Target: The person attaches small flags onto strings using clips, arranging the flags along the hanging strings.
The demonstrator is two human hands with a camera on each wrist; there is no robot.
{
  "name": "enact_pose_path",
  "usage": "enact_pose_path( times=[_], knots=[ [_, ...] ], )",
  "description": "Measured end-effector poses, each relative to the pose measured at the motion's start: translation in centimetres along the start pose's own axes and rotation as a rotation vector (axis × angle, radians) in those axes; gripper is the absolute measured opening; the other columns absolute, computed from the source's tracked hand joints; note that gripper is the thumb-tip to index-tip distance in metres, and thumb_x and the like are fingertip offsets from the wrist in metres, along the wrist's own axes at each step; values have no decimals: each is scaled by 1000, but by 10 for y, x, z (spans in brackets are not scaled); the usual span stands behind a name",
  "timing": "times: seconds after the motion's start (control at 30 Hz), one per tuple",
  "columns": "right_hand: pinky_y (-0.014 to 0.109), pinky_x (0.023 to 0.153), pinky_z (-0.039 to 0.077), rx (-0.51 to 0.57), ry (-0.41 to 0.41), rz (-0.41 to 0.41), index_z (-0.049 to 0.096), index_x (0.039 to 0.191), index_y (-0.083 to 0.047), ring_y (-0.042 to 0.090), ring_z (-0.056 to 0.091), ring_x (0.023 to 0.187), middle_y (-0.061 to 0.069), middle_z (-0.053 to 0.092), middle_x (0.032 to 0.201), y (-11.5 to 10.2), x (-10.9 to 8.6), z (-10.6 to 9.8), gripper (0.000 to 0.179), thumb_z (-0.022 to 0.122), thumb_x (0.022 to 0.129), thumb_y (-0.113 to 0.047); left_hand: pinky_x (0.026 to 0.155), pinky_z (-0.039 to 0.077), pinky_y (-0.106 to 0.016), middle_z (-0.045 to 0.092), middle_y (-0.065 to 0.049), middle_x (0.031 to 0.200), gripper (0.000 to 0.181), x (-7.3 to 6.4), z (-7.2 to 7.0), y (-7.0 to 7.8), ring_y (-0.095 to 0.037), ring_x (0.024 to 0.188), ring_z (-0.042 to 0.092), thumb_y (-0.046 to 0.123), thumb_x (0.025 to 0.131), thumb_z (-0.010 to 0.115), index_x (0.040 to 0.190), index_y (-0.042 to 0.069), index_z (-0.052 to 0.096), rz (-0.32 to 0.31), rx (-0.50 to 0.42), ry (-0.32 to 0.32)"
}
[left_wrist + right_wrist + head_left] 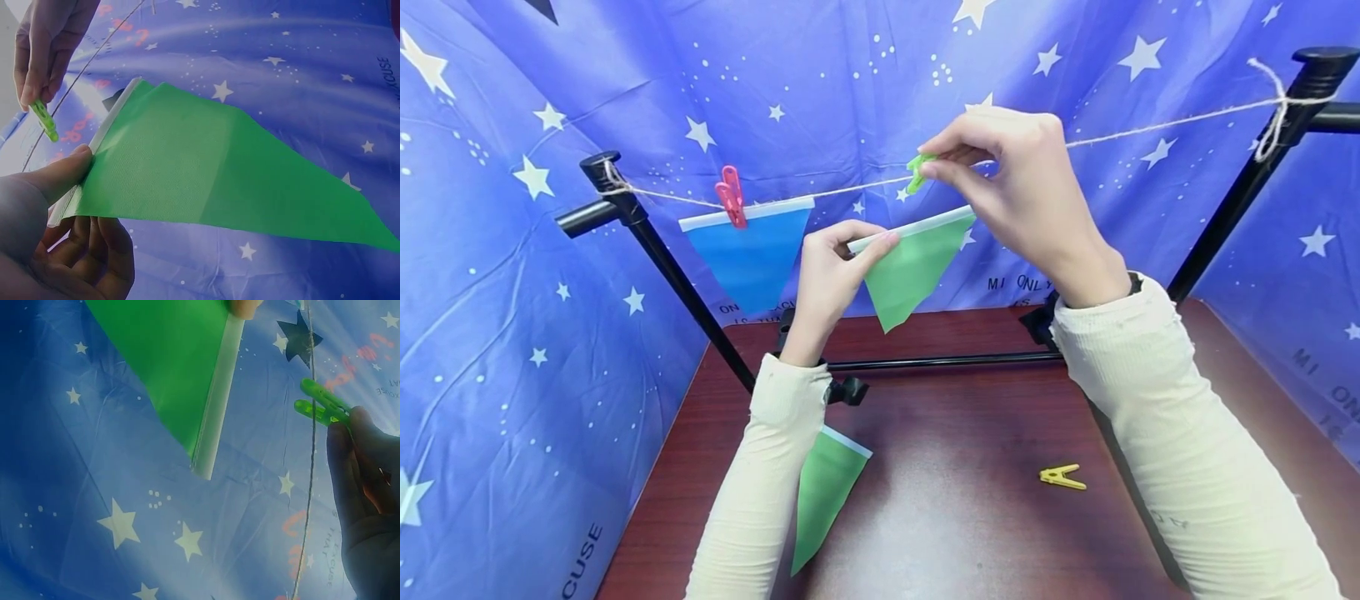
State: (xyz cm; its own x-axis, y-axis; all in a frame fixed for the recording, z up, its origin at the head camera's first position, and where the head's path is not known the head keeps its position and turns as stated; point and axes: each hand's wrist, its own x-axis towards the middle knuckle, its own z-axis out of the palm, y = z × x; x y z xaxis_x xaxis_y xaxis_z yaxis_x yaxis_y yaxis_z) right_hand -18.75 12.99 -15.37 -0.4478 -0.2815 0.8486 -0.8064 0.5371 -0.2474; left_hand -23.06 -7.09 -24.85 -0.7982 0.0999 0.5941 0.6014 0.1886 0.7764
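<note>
My left hand (838, 275) pinches a green pennant flag (917, 258) by its white top edge, thumb in front. In the left wrist view the green cloth (187, 162) spreads out from under my thumb. Higher up, my right hand (1018, 187) pinches a light green clothespin (917, 172) between thumb and fingertips. The right wrist view has this clothespin (322, 403) overlapping the string (310, 487); whether it touches the string I cannot tell. Below the string, the held flag's white edge hangs apart from the clothespin.
A blue flag (748, 254) hangs on the string at left under a red clothespin (732, 198). Black posts (681, 275) hold the string's ends. On the brown table (955, 500) lie another green flag (827, 492) and a yellow clothespin (1063, 477).
</note>
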Motion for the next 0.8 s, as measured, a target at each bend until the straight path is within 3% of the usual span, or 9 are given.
enact_pose_path(
  times=[0.2, 0.3, 0.47, 0.7, 0.8],
  knots=[
    [14, 78, 50, -17, -15, -38, 76, 94, 1, 13, 69, 79, 9, 75, 88, 7, 0, 4, 9, 75, 87, -5, 51, 37, -20, 71, -15, 84, 16, 1, 4, 4, -6, 55, 49, 9, 87, 76, 93, -6, 76, -6, -12, 11],
    [16, 79, 51, -18, -39, -19, 77, 94, 0, 13, 69, 80, 8, 75, 89, 8, -1, 5, 9, 75, 88, -6, 50, 36, -20, 71, -17, 85, 15, 2, 4, 4, -5, 53, 47, 7, 87, 76, 93, -7, 75, 5, -22, 21],
    [21, 81, 53, -15, -90, 39, 78, 96, -4, 14, 69, 81, 7, 75, 91, 6, -4, 4, 9, 73, 90, -9, 48, 33, -21, 72, -12, 86, 16, 4, 4, 1, -8, 52, 45, 13, 86, 78, 92, -1, 77, 34, -33, 47],
    [21, 80, 53, -23, -119, 30, 77, 97, -4, 14, 69, 81, 7, 75, 93, 8, -5, 5, 10, 73, 90, -10, 51, 40, -23, 73, -6, 86, 18, 7, 4, 0, -11, 60, 56, 17, 85, 80, 91, 0, 77, 71, -79, 74],
    [23, 80, 54, -16, -126, 26, 77, 97, -3, 15, 70, 81, 8, 75, 93, 8, -5, 6, 10, 73, 89, -9, 49, 36, -23, 73, -6, 87, 17, 8, 4, 1, -10, 55, 50, 17, 86, 79, 91, 0, 77, 86, -75, 83]
  ],
)
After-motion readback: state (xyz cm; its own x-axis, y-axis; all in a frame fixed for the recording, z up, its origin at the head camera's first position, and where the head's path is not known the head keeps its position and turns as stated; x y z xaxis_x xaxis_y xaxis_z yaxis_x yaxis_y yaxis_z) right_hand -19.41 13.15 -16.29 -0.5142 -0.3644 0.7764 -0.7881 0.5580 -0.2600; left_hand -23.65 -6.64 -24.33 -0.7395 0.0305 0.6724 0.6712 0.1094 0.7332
